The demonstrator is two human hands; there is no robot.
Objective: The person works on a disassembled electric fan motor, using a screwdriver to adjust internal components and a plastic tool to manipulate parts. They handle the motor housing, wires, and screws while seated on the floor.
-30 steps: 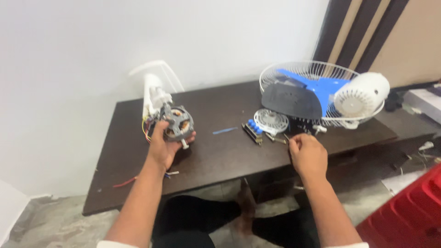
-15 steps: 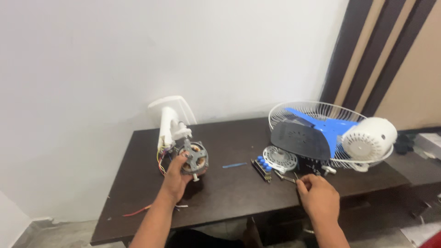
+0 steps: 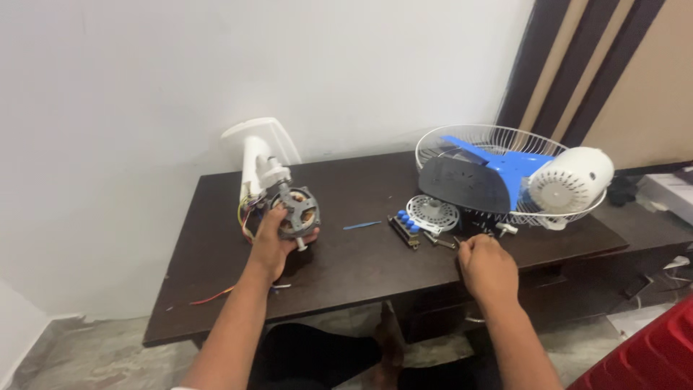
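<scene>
Compared with half a second earlier, little had changed: the left hand [image 3: 273, 242] still gripped the fan motor [image 3: 296, 212], fingers clamped around its grey stator from below, and the right hand [image 3: 488, 265] remained at the small parts, perhaps slightly lower toward the front edge. The view had tilted down a little, showing more of the floor and the person's legs.

The fan motor stood on the dark desk [image 3: 361, 263], attached to the white fan stand [image 3: 257, 155] just behind it, with coloured wires [image 3: 245, 213] hanging on the motor's wall side. The right hand was curled with its fingers together over something small; what it pinched could not be told. It lay well apart from the motor, just in front of the blue push-button switch block [image 3: 404, 227] and the round white cap [image 3: 432, 214].

Beyond those sat the wire fan guard [image 3: 462, 141], holding a blue fan blade [image 3: 505, 162], a dark plate [image 3: 465, 183] and a white motor cover [image 3: 572, 180]; the guard overhung the desk's far end. Between the motor and the switch block the desk held only a blue strip [image 3: 361, 225], leaving open room.
</scene>
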